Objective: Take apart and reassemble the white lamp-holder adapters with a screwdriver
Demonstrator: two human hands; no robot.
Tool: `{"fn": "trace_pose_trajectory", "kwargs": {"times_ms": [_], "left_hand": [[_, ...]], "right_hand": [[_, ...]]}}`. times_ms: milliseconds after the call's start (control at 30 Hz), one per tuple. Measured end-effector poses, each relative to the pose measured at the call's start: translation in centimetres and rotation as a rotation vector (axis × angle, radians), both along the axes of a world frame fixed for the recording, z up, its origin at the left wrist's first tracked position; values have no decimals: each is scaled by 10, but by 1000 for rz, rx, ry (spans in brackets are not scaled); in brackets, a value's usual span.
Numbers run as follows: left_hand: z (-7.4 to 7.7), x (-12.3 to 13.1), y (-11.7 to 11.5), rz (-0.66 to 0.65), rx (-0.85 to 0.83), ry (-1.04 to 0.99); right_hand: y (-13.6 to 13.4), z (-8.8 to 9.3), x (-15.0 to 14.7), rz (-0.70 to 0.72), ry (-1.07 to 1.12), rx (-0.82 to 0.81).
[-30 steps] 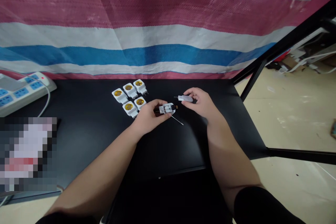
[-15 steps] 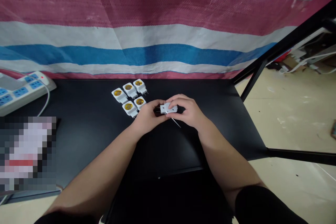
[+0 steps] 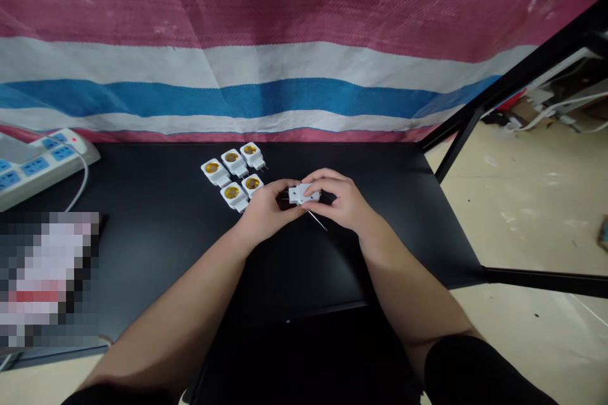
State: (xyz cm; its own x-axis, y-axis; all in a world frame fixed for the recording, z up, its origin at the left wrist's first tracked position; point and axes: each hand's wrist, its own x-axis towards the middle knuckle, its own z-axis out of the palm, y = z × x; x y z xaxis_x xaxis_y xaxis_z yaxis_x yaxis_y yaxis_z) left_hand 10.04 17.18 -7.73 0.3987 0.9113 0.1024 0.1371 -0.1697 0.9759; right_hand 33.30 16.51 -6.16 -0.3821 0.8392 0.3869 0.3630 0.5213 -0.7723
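Between both hands is a white plug-in lamp socket point(image 3: 304, 194), its back with small holes facing up and its pins pointing left. My left hand point(image 3: 268, 207) pinches it from the left, near the pin end. My right hand point(image 3: 338, 198) is closed on its right end, fingers on top and thumb below. A thin metal shaft point(image 3: 317, 221) sticks out beneath the hands; its other end is hidden. Several similar white lamp sockets point(image 3: 232, 194) with gold-coloured threaded insides lie beside my left hand.
A white power strip point(image 3: 71, 155) with blue outlets and a cable lies at the left of the black table point(image 3: 156, 228). A blurred-out flat object point(image 3: 52, 278) is in front of it. Striped sheeting point(image 3: 294, 98) hangs behind, and a black metal frame point(image 3: 458, 139) stands right.
Both hands keep their hold on the lamp socket, which has barely shifted. The view has moved very slightly.
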Motion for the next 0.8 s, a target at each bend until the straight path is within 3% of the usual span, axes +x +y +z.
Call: {"fn": "trace_pose_trajectory", "kwargs": {"times_ms": [367,467,633,733,800], "left_hand": [[1,1,-2,15,26,-31],[2,0,-3,27,80,-59],[9,0,-5,21,191,-57],[11,0,-6,36,238,-50],[9,1,-6,66,180,-84]], "right_hand": [[1,1,-1,16,51,-21],[2,-4,-4,-40,180,-155],[6,-11,-5,-18,356,-548],[7,-8,-4,-13,376,-566],[7,-6,-2,-25,374,-528]]}}
